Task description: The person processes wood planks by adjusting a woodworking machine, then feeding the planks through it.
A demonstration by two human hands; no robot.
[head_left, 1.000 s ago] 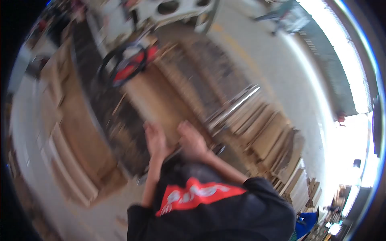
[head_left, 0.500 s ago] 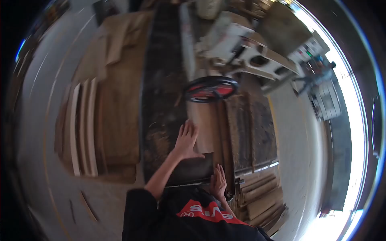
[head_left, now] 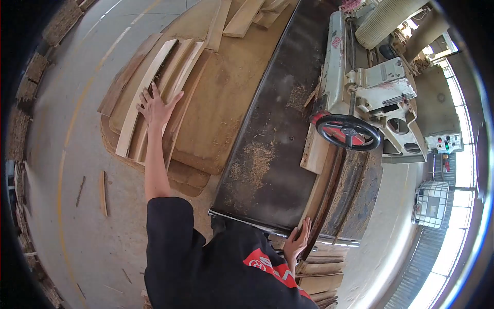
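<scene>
My left hand (head_left: 157,107) is stretched out to the left, fingers spread over narrow wooden boards (head_left: 145,98) lying side by side on a brown sheet-topped stack (head_left: 221,118). Whether its fingertips press on the boards is hard to tell. My right hand (head_left: 297,242) rests at the near edge of the dark machine table (head_left: 272,154), its fingers extended against the end of a long wooden strip (head_left: 315,201). A wider pale board (head_left: 315,152) lies beside that strip, partly under the machine with the black handwheel (head_left: 348,132).
Sawdust (head_left: 257,162) is scattered on the machine table. More boards (head_left: 244,18) lie at the stack's far end. A wood pile (head_left: 321,278) stands low by my right side. Offcuts (head_left: 103,193) lie on the floor at left. A caged white tank (head_left: 431,204) stands at right.
My left hand has moved off the board on the machine table, leftward to the narrow boards. The view has turned left. My right hand remains at the table's near edge.
</scene>
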